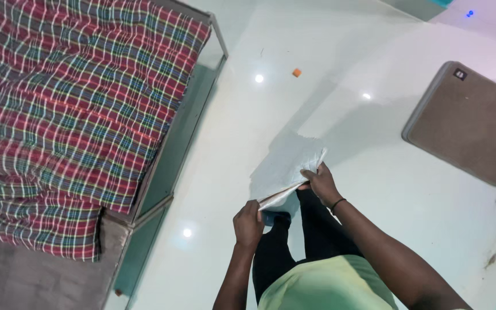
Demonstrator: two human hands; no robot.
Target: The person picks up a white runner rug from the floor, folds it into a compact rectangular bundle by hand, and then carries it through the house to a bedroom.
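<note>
Glossy white floor seen from above, with a person standing on it holding a pale cloth.

Both hands pinch the folded pale cloth at its near edge: left hand clenched on one corner, right hand grasping the other. Plaid-covered bed at left; brown mat at right.

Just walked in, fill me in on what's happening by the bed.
A person stands on a glossy white floor and holds a pale, light blue cloth out in front with both hands. The left hand grips its lower corner and the right hand pinches the upper edge, so the cloth hangs folded between them. A bed with a red checked sheet sits to the left, and a brown mat lies on the floor to the right.
</note>
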